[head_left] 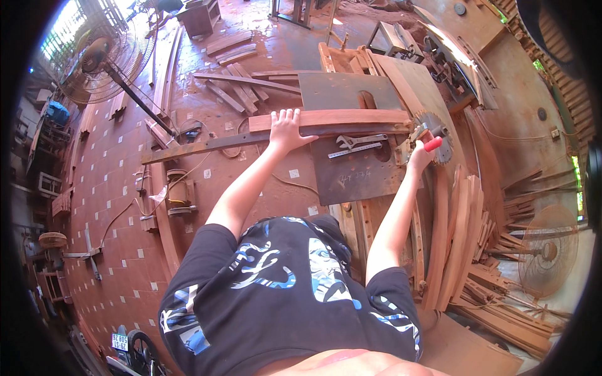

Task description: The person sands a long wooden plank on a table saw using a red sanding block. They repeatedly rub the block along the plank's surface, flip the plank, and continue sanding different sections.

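The left hand [286, 130] is laid flat, fingers spread, on a long wooden board [329, 118] across the bench [351, 175]. The right hand [421, 152] is clamped on a red-handled tool [431, 143] at the saw blade [431, 136], at the board's right end. Wrenches [354, 144] lie just below the board. Curved wood pieces [454, 232] are stacked at right.

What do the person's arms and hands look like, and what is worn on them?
Both forearms are bare, and so are the left hand and the right hand: no gloves, watch or rings show. Short black sleeves with blue and white swirling print cover the upper arms.
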A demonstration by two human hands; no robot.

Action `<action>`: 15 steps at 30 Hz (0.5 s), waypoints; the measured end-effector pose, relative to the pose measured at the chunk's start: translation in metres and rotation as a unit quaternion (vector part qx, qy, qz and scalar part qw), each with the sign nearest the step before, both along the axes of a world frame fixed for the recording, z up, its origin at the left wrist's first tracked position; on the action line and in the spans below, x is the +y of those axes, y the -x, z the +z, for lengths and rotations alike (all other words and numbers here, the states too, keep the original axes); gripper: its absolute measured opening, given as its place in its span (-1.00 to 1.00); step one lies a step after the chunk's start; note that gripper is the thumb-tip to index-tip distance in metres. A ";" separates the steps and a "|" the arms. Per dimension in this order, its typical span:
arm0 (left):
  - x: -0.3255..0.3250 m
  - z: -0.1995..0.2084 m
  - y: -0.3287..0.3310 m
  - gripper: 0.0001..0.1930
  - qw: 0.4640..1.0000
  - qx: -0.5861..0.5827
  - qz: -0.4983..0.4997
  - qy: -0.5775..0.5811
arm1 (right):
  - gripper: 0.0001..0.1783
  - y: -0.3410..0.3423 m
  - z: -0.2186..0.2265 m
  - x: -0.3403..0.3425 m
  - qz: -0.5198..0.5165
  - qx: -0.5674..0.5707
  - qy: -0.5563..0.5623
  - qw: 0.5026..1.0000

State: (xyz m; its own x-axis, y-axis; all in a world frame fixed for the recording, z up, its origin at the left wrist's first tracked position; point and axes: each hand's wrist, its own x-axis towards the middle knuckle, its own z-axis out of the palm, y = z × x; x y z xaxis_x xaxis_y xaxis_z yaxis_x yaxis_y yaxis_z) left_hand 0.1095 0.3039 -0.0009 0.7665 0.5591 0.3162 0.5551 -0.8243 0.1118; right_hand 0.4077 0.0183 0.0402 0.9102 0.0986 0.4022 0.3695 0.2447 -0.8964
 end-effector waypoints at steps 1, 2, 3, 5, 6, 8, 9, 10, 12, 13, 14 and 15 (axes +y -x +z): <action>-0.007 -0.002 0.003 0.16 1.000 -0.012 -0.001 -0.018 | -0.54 0.003 -0.001 -0.010 0.014 0.019 -0.016 1.000; -0.015 -0.001 0.007 0.16 1.000 -0.009 -0.003 -0.012 | -0.53 0.007 -0.002 -0.019 0.009 0.014 -0.009 1.000; -0.024 0.001 0.010 0.16 1.000 -0.005 -0.005 -0.006 | -0.53 0.011 -0.002 -0.029 0.003 0.009 -0.003 1.000; -0.041 0.004 0.022 0.18 1.000 0.008 0.001 0.000 | -0.50 0.029 0.006 -0.040 0.000 0.017 0.010 1.000; -0.050 0.006 0.025 0.18 1.000 0.008 0.000 0.003 | -0.50 0.034 0.006 -0.050 -0.007 0.014 0.019 1.000; -0.067 0.010 0.032 0.18 1.000 0.008 -0.003 0.010 | -0.49 0.040 0.007 -0.069 -0.019 0.008 0.038 0.999; -0.073 0.008 0.038 0.18 1.000 0.005 -0.004 0.005 | -0.49 0.048 0.010 -0.073 -0.025 0.000 0.050 0.998; -0.080 0.006 0.043 0.18 1.000 0.005 -0.004 0.004 | -0.50 0.055 0.014 -0.079 -0.041 -0.004 0.062 0.997; -0.093 0.006 0.051 0.18 1.000 0.005 -0.009 -0.002 | -0.50 0.062 0.012 -0.095 -0.047 -0.009 0.056 0.997; -0.103 0.005 0.055 0.16 1.000 0.002 -0.014 -0.003 | -0.49 0.066 0.011 -0.105 -0.053 -0.009 0.053 0.997; -0.111 0.007 0.059 0.16 1.000 0.004 -0.011 0.001 | -0.49 0.072 0.012 -0.110 -0.060 -0.006 0.044 0.997; -0.120 0.008 0.064 0.16 1.000 0.007 -0.009 0.004 | -0.49 0.078 0.013 -0.117 -0.060 -0.005 0.039 0.997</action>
State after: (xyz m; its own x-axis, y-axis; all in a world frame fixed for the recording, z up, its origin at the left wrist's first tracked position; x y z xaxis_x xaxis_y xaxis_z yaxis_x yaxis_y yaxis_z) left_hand 0.0457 0.1839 0.0075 0.7801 0.5483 0.3012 0.5424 -0.8327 0.1111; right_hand 0.3292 -0.0988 0.0534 0.9136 0.0210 0.4061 0.4004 0.1273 -0.9074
